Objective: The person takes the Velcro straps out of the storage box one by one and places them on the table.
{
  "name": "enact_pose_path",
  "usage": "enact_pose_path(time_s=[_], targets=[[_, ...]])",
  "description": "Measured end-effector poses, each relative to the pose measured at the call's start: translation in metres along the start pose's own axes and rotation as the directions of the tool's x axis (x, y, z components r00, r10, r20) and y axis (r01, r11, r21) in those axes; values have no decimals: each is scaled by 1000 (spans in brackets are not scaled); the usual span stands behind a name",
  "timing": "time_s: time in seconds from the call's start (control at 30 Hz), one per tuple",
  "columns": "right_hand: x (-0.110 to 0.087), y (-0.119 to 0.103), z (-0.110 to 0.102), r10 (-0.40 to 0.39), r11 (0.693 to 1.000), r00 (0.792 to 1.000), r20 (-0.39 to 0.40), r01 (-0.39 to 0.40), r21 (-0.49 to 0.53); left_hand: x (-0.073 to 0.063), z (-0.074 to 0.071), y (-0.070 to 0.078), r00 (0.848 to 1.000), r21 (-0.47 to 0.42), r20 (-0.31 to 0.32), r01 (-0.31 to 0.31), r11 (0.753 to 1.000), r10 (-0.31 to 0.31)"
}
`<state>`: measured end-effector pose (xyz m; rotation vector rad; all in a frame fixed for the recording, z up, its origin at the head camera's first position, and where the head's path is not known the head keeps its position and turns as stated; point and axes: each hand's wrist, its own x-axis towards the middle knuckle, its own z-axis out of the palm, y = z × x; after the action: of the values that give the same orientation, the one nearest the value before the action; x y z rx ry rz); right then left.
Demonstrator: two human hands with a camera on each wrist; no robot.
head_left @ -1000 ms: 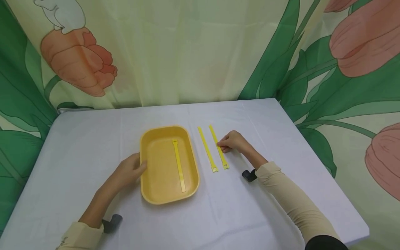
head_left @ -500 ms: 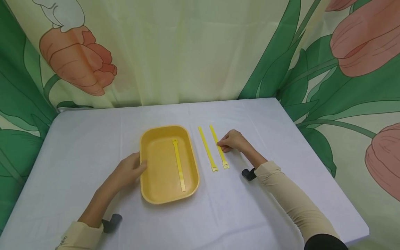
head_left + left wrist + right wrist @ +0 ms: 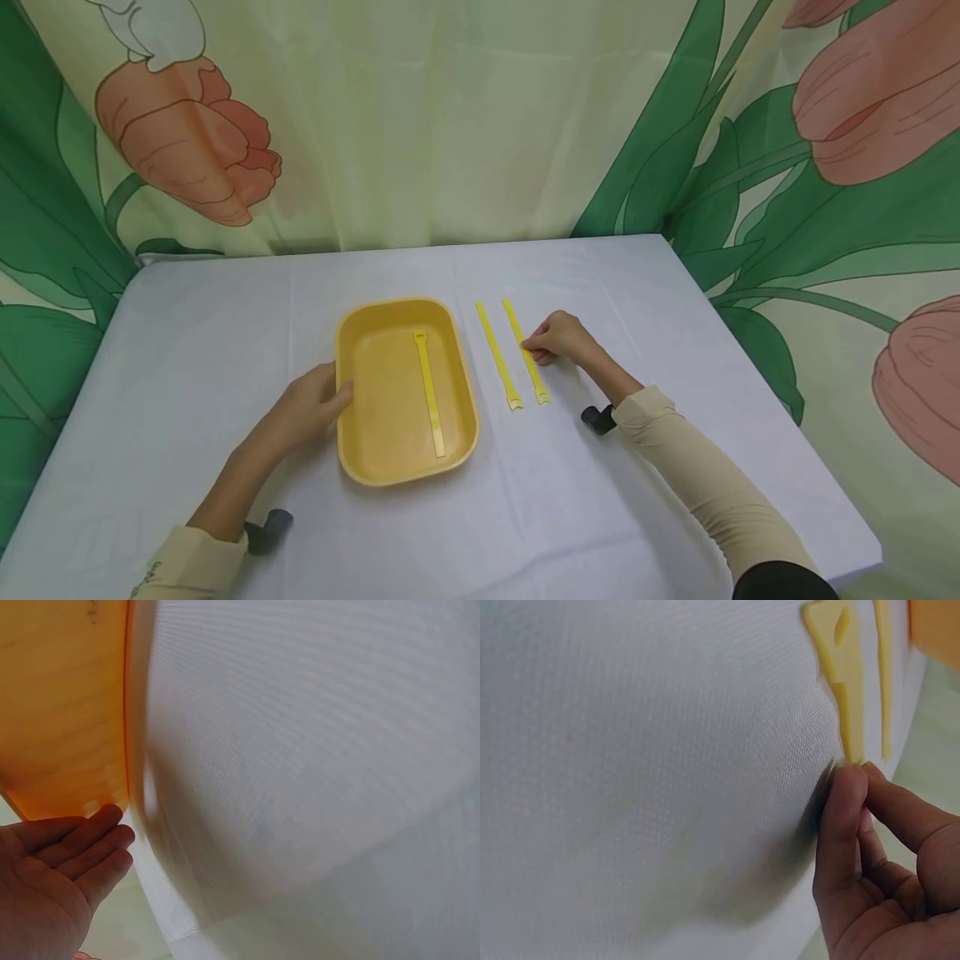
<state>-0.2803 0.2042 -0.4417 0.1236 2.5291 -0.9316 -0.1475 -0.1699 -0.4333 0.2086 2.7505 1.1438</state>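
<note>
A yellow plastic tray [image 3: 378, 392] sits on the white cloth, with one flat yellow cable tie [image 3: 430, 396] lying lengthwise inside it. My left hand [image 3: 311, 406] grips the tray's left side, thumb over the rim; in the left wrist view its fingers [image 3: 94, 840] lie straight along the outer wall. To the right of the tray, two more yellow ties lie side by side, slotted heads toward me. Thumb and index finger of my right hand [image 3: 558, 337] pinch the rightmost cable tie [image 3: 844, 667] near its middle. The other tie [image 3: 495, 354] lies untouched between it and the tray.
The white-clothed table [image 3: 225, 333] ends at a far edge in front of a curtain [image 3: 465, 125] printed with flowers and leaves. Dark camera mounts [image 3: 597, 420] stick out from both wrists, low over the cloth.
</note>
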Motion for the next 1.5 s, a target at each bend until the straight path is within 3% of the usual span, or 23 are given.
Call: enact_pose_path(time_s=[0.2, 0.37, 0.5, 0.67, 0.77, 0.87, 0.97, 1.23, 1.5], targets=[[-8, -5, -2, -109, 990, 993, -55, 103, -95, 0, -1, 2, 1000, -12, 16, -4, 1000, 4], [-15, -18, -3, -173, 981, 981, -87, 164, -100, -1, -1, 3, 1000, -14, 19, -7, 1000, 7], [-22, -27, 1, -267, 962, 957, -113, 258, -88, -1, 0, 2, 1000, -7, 13, -6, 1000, 6], [-31, -39, 9, -423, 906, 894, -146, 421, -42, 0, 1, 0, 1000, -6, 15, -4, 1000, 4], [-37, -48, 14, -504, 859, 843, -188, 511, -15, 0, 1, 0, 1000, -4, 13, 3, 1000, -3], [-43, -57, 18, -568, 810, 792, -223, 586, 18, 1, 1, 0, 1000, 1, 7, 6, 1000, -6], [-48, -64, 21, -611, 769, 758, -230, 637, 58, 0, 1, 0, 1000, 0, 1, 2, 1000, -2], [-51, -72, 30, -700, 690, 699, -149, 715, 113, 0, 0, 2, 1000, 1, 3, 5, 1000, -5], [-46, -80, 40, -799, 597, 601, -17, 796, 106, -1, 0, 2, 1000, 10, 0, -8, 1000, 8]])
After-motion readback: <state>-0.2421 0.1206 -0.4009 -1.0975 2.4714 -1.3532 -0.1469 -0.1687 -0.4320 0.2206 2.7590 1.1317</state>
